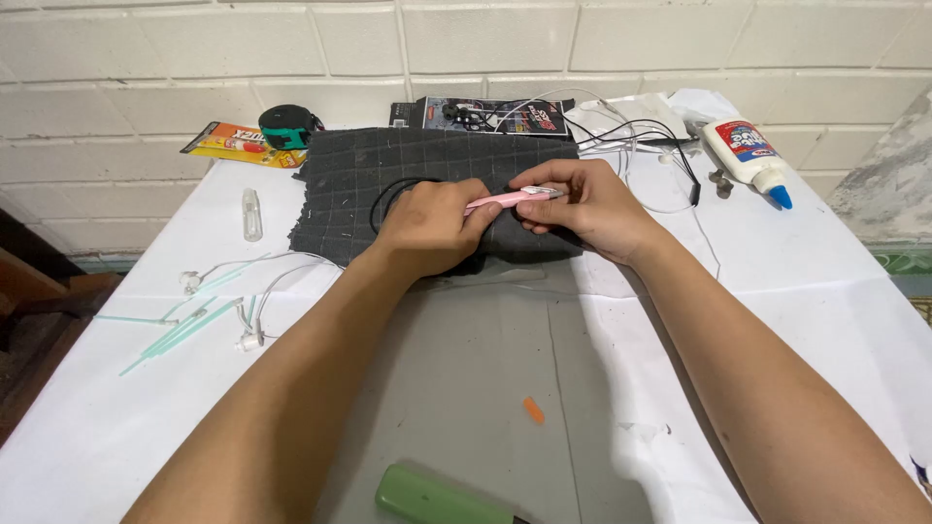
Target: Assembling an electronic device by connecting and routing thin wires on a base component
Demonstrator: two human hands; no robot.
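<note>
both hands, left hand point(432, 225) and right hand point(587, 206), pinched a pink craft knife point(507, 198) with closed fingers over the dark grid cloth point(354, 180).

Light was bright, even and soft, daylight-like, with the white table cover point(796, 320) near overexposure toward 3 o'clock and little detail left in it. Shadows were weak: a faint grey band lay under the right forearm point(777, 408) toward 5 o'clock and a darker patch under the two hands on the dark cloth point(359, 184), while the far left edge at 9 o'clock fell dim. Focus held sharp at centre; the brick wall point(485, 39) courses bowed at 12 o'clock from wide-angle distortion, and the green case point(437, 497) at 6 o'clock looked slightly soft.
</note>
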